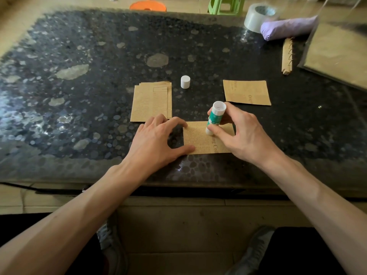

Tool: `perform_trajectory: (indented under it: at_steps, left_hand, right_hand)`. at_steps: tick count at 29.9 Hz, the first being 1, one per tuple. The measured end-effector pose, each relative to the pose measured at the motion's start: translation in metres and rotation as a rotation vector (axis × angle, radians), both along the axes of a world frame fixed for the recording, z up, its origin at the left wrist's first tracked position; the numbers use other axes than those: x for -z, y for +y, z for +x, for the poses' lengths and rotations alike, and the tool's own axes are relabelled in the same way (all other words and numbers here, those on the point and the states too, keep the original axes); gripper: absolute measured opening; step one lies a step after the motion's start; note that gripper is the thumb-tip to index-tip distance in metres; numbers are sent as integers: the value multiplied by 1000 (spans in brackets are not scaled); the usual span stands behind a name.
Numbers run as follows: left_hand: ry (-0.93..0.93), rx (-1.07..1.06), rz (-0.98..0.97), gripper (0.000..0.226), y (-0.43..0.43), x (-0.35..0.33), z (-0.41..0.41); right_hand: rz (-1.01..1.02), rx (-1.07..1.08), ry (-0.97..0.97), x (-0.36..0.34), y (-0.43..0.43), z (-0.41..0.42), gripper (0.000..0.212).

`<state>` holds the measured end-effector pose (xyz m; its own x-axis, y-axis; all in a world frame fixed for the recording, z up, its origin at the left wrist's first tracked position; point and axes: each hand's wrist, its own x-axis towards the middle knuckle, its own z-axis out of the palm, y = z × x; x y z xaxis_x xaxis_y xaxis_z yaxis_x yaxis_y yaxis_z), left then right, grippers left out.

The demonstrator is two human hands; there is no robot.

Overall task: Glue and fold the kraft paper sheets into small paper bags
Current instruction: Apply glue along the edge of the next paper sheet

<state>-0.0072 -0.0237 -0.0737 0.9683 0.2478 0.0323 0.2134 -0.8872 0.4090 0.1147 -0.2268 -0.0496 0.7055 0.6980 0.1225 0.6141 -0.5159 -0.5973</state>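
so the right hand [242, 133] is wrapped around a green and white glue stick [215, 116], thumb in front and fingers behind, holding it tilted with the lower white end down on a kraft paper sheet [198, 140] near the front edge of the surface [99, 76]. The left hand [156, 137] isn't gripping anything, it's spread out with the index tip on the sheet's far left corner and the thumb tip on its near left corner, pinning it flat. The sheet has newspaper-style print on it and lies between the two hands. Just behind the left hand there's a small stack of kraft sheets [151, 104], slightly fanned, and the middle fingertips look like they touch its near edge. The glue's white cap [185, 81] stands upright just right of that stack. A separate kraft piece [247, 92] lies flat behind the right hand, apart from everything else. Way over in the far right corner: a roll of clear tape [260, 16], a purple folded umbrella [288, 27] touching it, a torn kraft strip with spiral wire [287, 56], and a brown pad [337, 54]. Past the surface there's a green stool [226, 4] on the floor
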Motion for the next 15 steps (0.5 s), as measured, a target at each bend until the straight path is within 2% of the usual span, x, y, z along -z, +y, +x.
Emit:
perform_trajectory:
  at_steps: [4,15]
  left_hand:
    - [-5,3,-13,64,0,-1,-1]
    - [0,6,-16,66,0,-2,-1]
  right_hand:
    - [-15,-11,0,-1,-4,1,30]
    - [38,75,-92,-1,-12,-1,30]
